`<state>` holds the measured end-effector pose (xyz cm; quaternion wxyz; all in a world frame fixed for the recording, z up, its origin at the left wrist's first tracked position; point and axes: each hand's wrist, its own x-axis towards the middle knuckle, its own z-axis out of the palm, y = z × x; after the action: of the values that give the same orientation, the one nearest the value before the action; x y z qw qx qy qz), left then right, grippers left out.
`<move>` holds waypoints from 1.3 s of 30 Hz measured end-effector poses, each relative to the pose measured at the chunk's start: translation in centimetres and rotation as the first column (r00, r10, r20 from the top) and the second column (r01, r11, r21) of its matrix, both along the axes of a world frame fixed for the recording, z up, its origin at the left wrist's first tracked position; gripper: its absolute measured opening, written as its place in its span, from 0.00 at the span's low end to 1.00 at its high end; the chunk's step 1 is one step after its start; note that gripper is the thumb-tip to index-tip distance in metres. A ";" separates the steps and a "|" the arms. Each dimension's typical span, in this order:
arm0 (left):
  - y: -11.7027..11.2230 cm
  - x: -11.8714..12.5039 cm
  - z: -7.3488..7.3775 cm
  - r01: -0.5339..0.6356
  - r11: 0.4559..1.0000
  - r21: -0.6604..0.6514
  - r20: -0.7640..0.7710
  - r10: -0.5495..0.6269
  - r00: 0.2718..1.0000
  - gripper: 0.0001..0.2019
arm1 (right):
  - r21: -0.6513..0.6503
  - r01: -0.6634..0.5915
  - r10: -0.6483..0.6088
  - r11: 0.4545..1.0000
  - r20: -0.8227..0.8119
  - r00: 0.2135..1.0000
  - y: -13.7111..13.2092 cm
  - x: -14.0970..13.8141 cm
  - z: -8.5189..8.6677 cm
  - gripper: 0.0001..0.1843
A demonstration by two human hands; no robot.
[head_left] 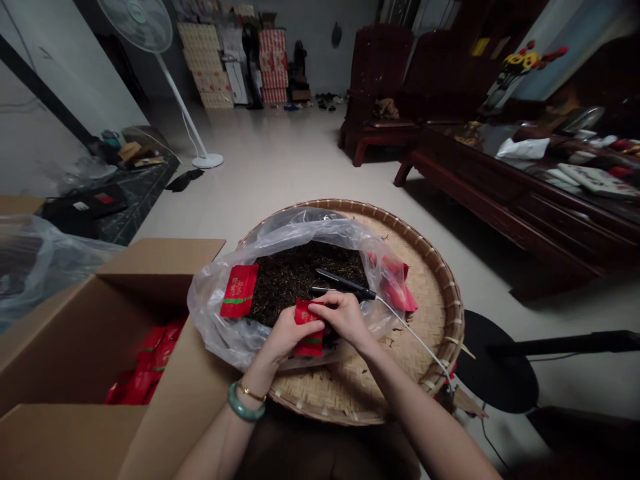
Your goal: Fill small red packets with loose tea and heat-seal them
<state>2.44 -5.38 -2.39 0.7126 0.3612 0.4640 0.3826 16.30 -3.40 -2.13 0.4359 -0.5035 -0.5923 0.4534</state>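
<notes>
A small red packet [311, 346] with a green stripe is between my two hands, over the near edge of a clear plastic bag [213, 333]. My left hand [289, 331] grips its left side with thumb and fingers. At its upper edge, my right hand [344, 319] pinches the packet. Dark dried tea leaves [285, 270] fill the open bag. A black tong-shaped tool [345, 283], like a hair straightener, lies on the leaves with its jaws apart and a white cord trailing right. Another red packet [240, 291] rests on the bag's left side.
The bag sits on a round woven bamboo tray [425, 280], with red packets [399, 283] at its right. An open cardboard box [165, 257] on the left holds several red packets [150, 363]. A black round stand base [495, 360] is right; a white fan [207, 160] stands behind.
</notes>
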 end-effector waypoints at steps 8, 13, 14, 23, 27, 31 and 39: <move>0.6 -0.4 0.6 -0.107 0.986 -0.124 0.047 0.114 0.992 0.26 | 0.302 -0.059 -0.125 0.952 0.555 0.823 2.6 3.0 0.4 0.16; 0.7 -0.8 0.8 -0.124 0.987 -0.107 0.049 0.130 0.990 0.25 | 0.158 -0.193 -0.069 0.968 0.913 0.402 3.9 3.7 -0.6 0.29; 0.8 -0.9 0.8 -0.122 0.987 -0.100 0.046 0.127 0.991 0.25 | 0.140 -0.200 -0.057 0.970 0.926 0.372 4.0 3.7 -0.8 0.28; 1.0 -1.4 0.7 -0.108 0.994 -0.025 -0.033 0.108 0.994 0.24 | 0.230 -0.096 -0.077 0.969 0.641 0.764 4.3 6.6 0.6 0.23; 1.0 -1.2 0.9 -0.085 0.996 0.006 -0.074 0.085 0.994 0.23 | 0.124 -0.236 0.175 0.964 0.374 0.911 3.3 6.9 3.1 0.22; 0.9 -0.8 1.1 -0.032 0.998 0.054 -0.099 0.037 0.994 0.18 | 0.035 -0.394 0.353 0.918 0.378 0.856 2.0 5.6 5.0 0.23; 0.5 -0.7 1.2 0.014 1.000 0.021 -0.143 -0.011 0.990 0.15 | 0.037 -0.429 0.379 0.902 0.406 0.832 1.5 4.5 5.3 0.18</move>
<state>1.73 -4.88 -1.20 0.6760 0.3982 0.5072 0.3566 20.83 -1.90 3.13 0.2345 -0.4180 -0.7874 0.3877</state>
